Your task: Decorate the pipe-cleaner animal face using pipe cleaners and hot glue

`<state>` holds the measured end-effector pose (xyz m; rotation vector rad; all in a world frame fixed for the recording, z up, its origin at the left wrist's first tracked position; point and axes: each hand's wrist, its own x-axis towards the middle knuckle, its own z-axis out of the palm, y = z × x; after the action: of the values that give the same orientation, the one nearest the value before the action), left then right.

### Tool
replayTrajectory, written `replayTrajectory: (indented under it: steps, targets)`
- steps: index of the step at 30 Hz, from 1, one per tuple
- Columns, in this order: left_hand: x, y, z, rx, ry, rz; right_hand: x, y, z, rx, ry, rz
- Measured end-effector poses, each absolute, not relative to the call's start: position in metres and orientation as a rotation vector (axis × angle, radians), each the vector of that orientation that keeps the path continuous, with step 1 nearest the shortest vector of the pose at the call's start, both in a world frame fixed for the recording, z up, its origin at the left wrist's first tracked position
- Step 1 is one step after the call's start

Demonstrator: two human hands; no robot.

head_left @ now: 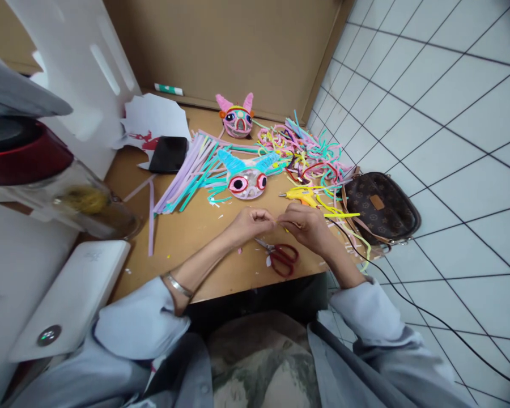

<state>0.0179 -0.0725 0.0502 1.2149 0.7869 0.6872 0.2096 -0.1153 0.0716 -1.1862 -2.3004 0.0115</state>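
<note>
Over the table's front part, my left hand [254, 222] and my right hand [305, 222] meet almost fingertip to fingertip. Both are closed in a pinch, and whatever lies between the fingers is too small to make out. A bit of yellow shows under my right fingers. Just below the hands lie scissors [283, 259] with red handles. A yellow glue gun [302, 196] rests beyond my right hand, near a yellow pipe cleaner [344, 215]. Ahead of my hands sits a clear animal head [249, 184] with blue fuzzy ears and pink-and-red ringed eyes.
Behind stands a similar pink-eared head [238, 122]. Purple and teal pipe cleaners [185, 175] lie left; a tangled pile [310, 153] lies right. A phone [169, 154], brown bag [380, 207], white power bank [74, 300] and clear bottle [89, 198] surround the work area. A black cord [408, 300] trails right.
</note>
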Motion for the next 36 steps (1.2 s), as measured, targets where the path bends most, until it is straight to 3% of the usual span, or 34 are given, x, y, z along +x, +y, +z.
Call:
replayTrajectory:
  steps: [13,25,36]
  targets:
    - [0.026,-0.075,0.048,0.772,0.611,0.917,0.165,-0.131,0.056,-1.313,-1.772,-0.079]
    - [0.031,-0.077,0.034,0.716,0.649,0.925,0.17,-0.122,0.047,-1.4,-1.869,-0.196]
    - [0.028,-0.076,0.035,0.908,0.625,0.928,0.188,-0.119,0.062,-1.336,-1.975,-0.067]
